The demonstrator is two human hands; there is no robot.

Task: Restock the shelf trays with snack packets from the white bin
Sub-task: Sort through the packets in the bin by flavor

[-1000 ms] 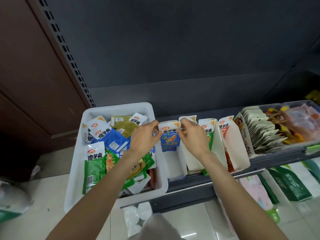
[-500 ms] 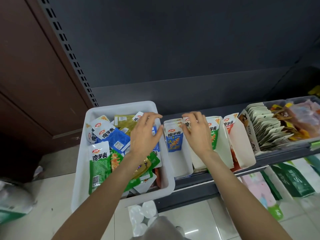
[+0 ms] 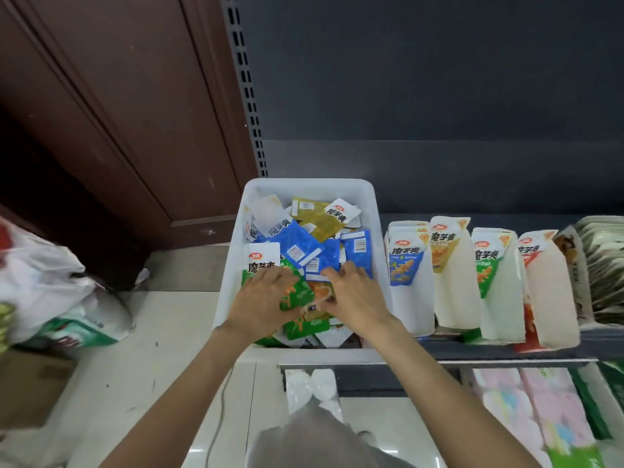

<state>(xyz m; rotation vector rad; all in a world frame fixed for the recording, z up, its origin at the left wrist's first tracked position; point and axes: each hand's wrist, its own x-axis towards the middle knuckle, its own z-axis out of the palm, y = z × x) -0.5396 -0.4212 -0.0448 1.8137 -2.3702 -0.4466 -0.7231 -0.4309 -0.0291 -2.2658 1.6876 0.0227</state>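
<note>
Both hands have left the shelf trays and now sit inside the white bin (image 3: 233,265), over the packets at its near half. Left hand (image 3: 261,300) lies on a green packet (image 3: 297,293) by the bin's near-left part, fingers curled over the packet's left edge; grip looks like a pinch, not certain. Right hand (image 3: 354,298) is just beside it, fingers bent onto the blue packets (image 3: 324,255) and an orange packet (image 3: 319,292); whether it holds one I cannot tell. Loose packets fill the bin up to its far edge. Right of the bin, four shelf trays (image 3: 412,309) stand side by side on the shelf (image 3: 506,354), each showing a packet at its far end.
</note>
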